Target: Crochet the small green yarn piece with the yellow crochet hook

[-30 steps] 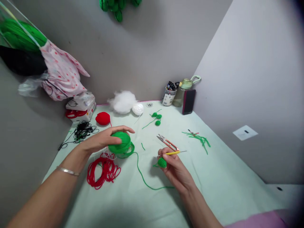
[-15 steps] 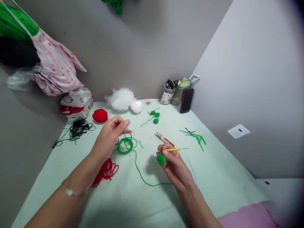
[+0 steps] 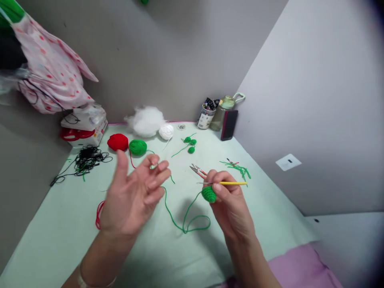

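My left hand (image 3: 132, 200) is turned palm up over the left half of the table, fingers spread and partly curled. Nothing clear is held in it. My right hand (image 3: 232, 204) pinches a small green crocheted piece (image 3: 209, 195) together with a crochet hook (image 3: 235, 183), whose yellow handle points right. From the piece a strand of green yarn (image 3: 185, 231) runs down to the table, loops, and passes behind my left hand. Thread snips (image 3: 198, 171) lie just beyond my right fingers. A green yarn ball (image 3: 138, 147) sits behind my left fingertips.
Along the back are a red yarn ball (image 3: 118, 142), white stuffing (image 3: 146, 121), a white yarn ball (image 3: 166, 131), a pen cup (image 3: 206, 118), a bottle (image 3: 217, 120) and a phone (image 3: 229, 125). Tangled black cord (image 3: 88, 159) lies left, green yarn scraps (image 3: 240, 170) right.
My left hand has turned from closed fingers to an open palm and come nearer. The green yarn by the crocheted piece is now pulled into a longer slack loop. The view has shifted slightly.
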Demonstrator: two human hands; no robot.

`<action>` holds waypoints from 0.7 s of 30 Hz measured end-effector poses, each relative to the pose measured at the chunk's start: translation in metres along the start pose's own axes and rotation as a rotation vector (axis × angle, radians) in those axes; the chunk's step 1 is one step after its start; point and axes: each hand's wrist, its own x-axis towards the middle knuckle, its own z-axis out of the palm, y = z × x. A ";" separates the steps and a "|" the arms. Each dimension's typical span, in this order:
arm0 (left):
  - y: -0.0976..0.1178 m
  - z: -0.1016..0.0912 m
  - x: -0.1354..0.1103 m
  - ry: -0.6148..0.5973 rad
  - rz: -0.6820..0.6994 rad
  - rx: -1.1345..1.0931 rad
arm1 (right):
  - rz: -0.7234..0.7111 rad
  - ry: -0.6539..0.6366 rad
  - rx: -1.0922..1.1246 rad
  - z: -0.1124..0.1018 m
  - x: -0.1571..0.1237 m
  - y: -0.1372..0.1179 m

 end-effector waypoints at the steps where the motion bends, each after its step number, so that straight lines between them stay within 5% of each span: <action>1: 0.007 -0.001 -0.001 0.059 0.039 0.005 | 0.023 0.001 0.003 0.000 -0.001 0.003; 4: 0.002 0.002 0.003 0.086 0.173 -0.066 | 0.074 -0.013 0.017 0.004 -0.003 0.010; 7: -0.031 0.010 0.012 -0.004 0.269 -0.001 | 0.066 -0.036 0.029 0.008 -0.004 0.010; 10: -0.049 0.013 0.016 -0.180 -0.009 -0.022 | 0.021 -0.052 0.018 0.008 -0.002 0.006; 12: -0.039 0.012 0.014 -0.299 -0.170 -0.230 | -0.013 -0.043 0.016 0.006 0.000 0.006; 14: -0.017 0.009 0.011 -0.292 -0.215 -0.434 | -0.019 -0.017 0.017 0.004 0.002 0.007; 18: 0.013 0.007 0.006 -0.075 0.150 -0.531 | 0.018 -0.006 0.019 0.003 0.004 0.015; 21: -0.001 0.000 0.009 -0.042 0.522 -0.166 | 0.012 -0.028 0.032 0.005 0.004 0.019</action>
